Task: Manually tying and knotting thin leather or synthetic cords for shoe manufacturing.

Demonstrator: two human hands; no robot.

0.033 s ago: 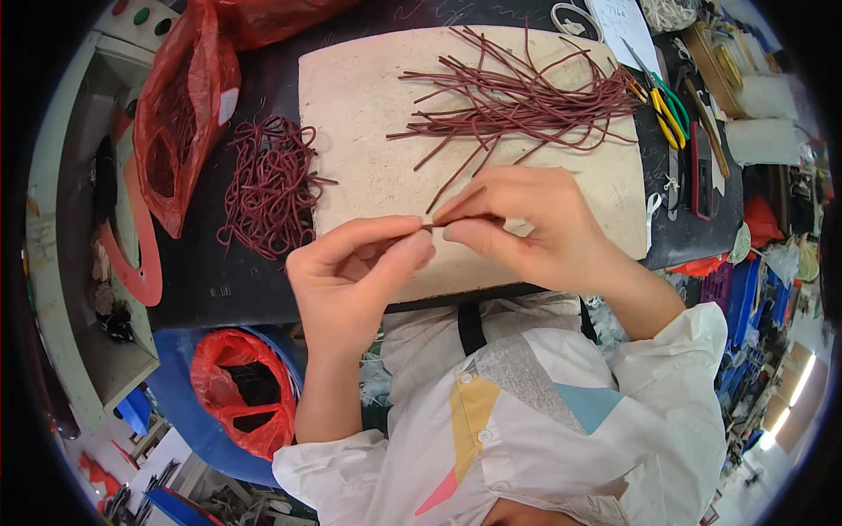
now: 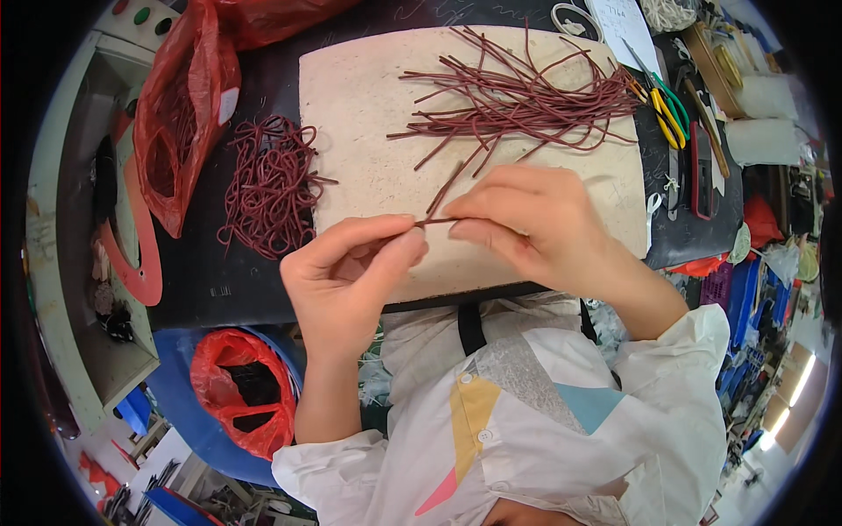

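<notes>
Over the near part of a cream board [image 2: 360, 114], both hands pinch a thin dark red cord [image 2: 436, 221]. My left hand [image 2: 351, 263] is closed, with thumb and forefinger on the cord at its tips. Facing it, my right hand [image 2: 535, 219] is closed on the same cord, a short span showing between them. Another stretch of cord [image 2: 445, 188] slants up just beyond the fingertips; whether it belongs to the held piece is hidden. Farther off on the board lies a loose bundle of straight dark red cords [image 2: 535, 105]. A pile of looped cords [image 2: 272, 184] sits left of the board.
A red plastic bag [image 2: 184, 123] lies at the far left of the black table [image 2: 210, 289]. Yellow-handled pliers [image 2: 668, 118] and green-handled scissors [image 2: 674, 98] lie right of the board. Below the table's left side stands a blue bin [image 2: 180, 377] holding a red bag [image 2: 215, 364].
My hands have drawn slightly apart, so more cord shows between the fingertips. A slanting stretch of cord beyond the right fingers is now more visible.
</notes>
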